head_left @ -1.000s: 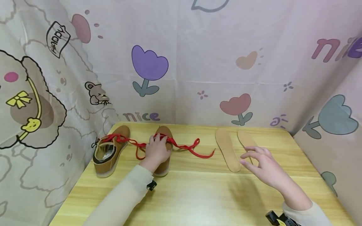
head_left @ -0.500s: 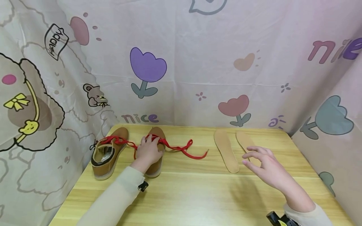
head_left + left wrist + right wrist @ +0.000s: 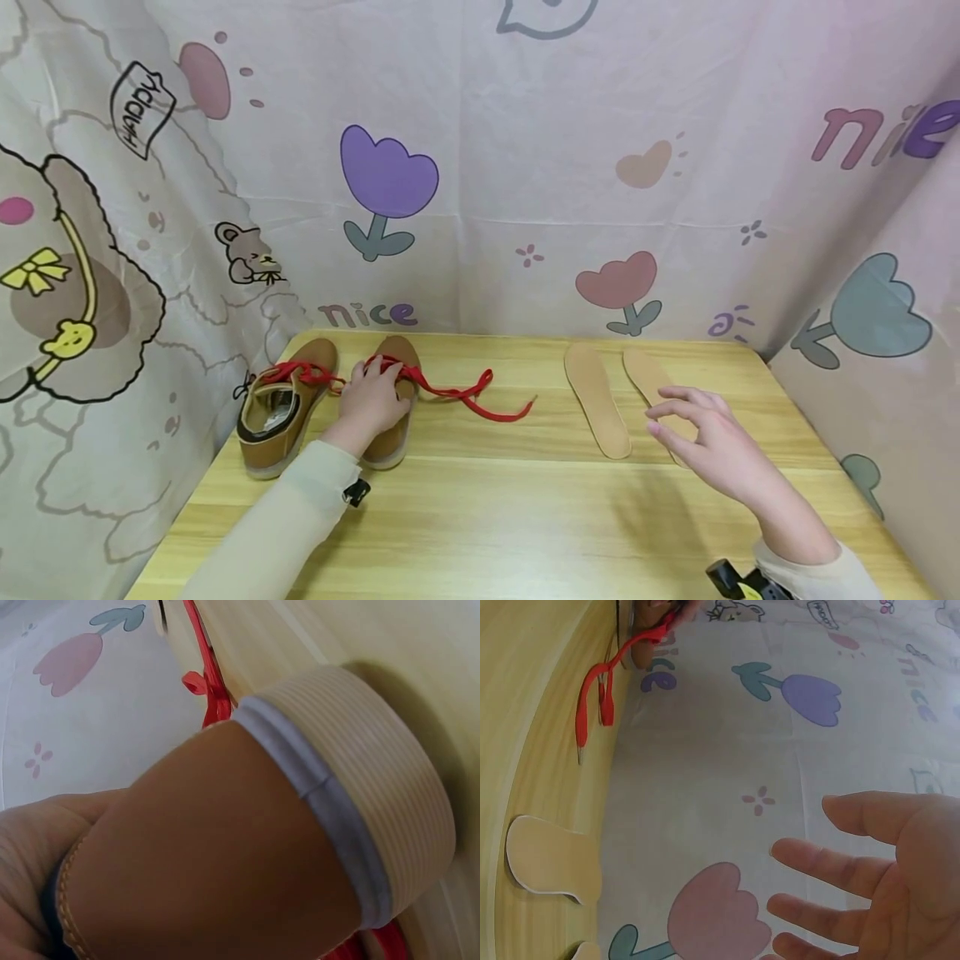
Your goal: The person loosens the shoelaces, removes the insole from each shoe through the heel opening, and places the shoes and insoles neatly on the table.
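On the left of the table, my left hand (image 3: 367, 406) grips a brown shoe (image 3: 390, 446) from above, over its opening and laces. Its smooth brown heel (image 3: 202, 840) and pale ridged sole fill the left wrist view, with part of the hand (image 3: 34, 840) beyond. Red laces (image 3: 498, 417) trail from this shoe to the right. Just left stands the matching shoe (image 3: 268, 454), also red-laced, its opening facing up. At the right, my right hand (image 3: 708, 442) hovers palm inward with fingers spread, holding nothing. It partly covers one tan insole (image 3: 643, 371); another insole (image 3: 597, 404) lies beside it.
The wooden table (image 3: 480, 517) ends at a printed curtain (image 3: 502, 167) behind, with more curtain along both sides. Something white sits inside the left shoe's opening. A small black camera is strapped to each wrist.
My left hand has moved the gripped shoe leftward, closer to the other shoe, and its laces have slid along. The right hand has barely moved.
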The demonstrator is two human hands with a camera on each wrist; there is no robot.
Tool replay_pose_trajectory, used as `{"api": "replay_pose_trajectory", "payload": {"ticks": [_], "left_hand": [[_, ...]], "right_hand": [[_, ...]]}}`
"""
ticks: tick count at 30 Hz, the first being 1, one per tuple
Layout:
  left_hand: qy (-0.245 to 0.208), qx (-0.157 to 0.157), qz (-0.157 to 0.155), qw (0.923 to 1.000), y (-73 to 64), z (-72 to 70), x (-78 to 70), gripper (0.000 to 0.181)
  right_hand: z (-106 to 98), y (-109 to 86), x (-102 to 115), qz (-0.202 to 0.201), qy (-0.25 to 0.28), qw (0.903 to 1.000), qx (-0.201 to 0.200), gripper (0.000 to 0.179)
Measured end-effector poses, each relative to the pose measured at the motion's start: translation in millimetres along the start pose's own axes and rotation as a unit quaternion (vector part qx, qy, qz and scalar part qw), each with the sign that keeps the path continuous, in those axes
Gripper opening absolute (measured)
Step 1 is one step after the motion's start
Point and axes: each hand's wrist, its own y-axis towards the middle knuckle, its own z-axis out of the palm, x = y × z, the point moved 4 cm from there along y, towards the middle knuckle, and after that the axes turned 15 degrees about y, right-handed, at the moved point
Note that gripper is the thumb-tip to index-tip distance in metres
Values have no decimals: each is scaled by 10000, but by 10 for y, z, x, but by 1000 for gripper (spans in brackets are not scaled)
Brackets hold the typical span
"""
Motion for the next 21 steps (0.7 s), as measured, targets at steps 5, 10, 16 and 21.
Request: {"api": "replay_pose_trajectory", "payload": {"ticks": [5,10,16,21], "left_hand": [[26,-1,22,10000,-3,-1,95,68],[47,-50,73,9999,-3,-21,156,67],[9,-67,84,9999,2,-16,205,66],[17,-60,65,10000,4,6,244,66]], "right_hand": [[-35,-4,-35,28,77,10000,-40,22],[-58,14,-105,142,171,9997,-35,23],[-94,26,-148,260,172,9995,-39,27],[-132,36,-170,288,193,9994,-58,29]]}}
